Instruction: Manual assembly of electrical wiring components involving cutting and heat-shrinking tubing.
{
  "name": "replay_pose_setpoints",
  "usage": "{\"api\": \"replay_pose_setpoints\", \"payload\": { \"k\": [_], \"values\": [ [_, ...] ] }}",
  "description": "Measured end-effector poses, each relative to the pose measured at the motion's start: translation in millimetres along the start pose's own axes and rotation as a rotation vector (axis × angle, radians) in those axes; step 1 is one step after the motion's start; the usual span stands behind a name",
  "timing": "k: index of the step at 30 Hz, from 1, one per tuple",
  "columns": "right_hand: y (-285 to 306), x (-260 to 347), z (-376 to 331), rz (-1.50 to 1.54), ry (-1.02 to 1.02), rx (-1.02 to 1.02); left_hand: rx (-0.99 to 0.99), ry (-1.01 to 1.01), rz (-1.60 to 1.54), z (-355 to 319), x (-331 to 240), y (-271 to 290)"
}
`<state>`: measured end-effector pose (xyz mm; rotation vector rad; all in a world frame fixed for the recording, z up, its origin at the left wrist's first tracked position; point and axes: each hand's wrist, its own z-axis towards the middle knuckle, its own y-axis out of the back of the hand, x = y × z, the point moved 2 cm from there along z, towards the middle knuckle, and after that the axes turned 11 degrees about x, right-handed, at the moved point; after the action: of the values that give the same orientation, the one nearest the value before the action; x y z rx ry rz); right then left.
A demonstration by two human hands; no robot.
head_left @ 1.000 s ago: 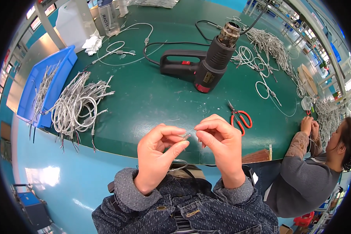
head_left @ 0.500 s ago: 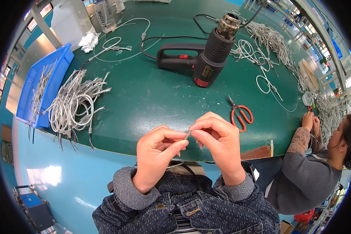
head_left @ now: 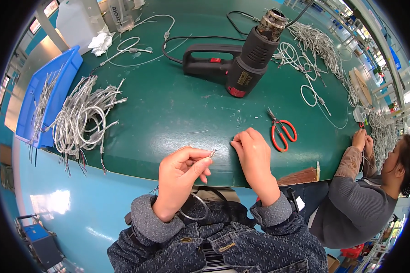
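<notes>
My left hand [head_left: 180,175] pinches the stripped end of a grey cable [head_left: 200,217] between thumb and forefinger, with fine wire strands sticking out past the fingertips. The rest of that cable hangs in a loop below the hand, in front of my jacket. My right hand [head_left: 256,157] is apart from it, over the table's near edge, its fingers curled together; whatever they may hold is hidden. Just right of that hand lie small red-handled pliers [head_left: 284,134], jaws pointing away. Beyond both hands a black heat gun [head_left: 246,68] stands nozzle up on the green table [head_left: 168,109].
A bundle of grey cables [head_left: 79,125] lies at the left edge, beside a blue bin [head_left: 70,68] holding more. Loose cables [head_left: 321,45] pile up at the far right. A heat gun cord [head_left: 200,38] crosses the table. At the right a co-worker [head_left: 364,195] handles cables.
My right hand has let go of the cable end and moved right, down toward the table. The cable end stays in my left hand, and its loop now shows below.
</notes>
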<state>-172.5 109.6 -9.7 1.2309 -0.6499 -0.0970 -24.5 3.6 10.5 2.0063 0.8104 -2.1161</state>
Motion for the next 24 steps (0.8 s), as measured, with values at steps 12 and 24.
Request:
{"api": "replay_pose_setpoints", "payload": {
  "k": [12,24],
  "values": [
    [29.5,43.7,-3.1,0.353,0.314,-0.232,0.006,0.078,-0.076,-2.5,4.0,3.3],
    [25.0,44.9,-4.1,0.240,0.430,-0.262,0.026,0.091,-0.067,-7.5,0.4,1.9]
  ]
}}
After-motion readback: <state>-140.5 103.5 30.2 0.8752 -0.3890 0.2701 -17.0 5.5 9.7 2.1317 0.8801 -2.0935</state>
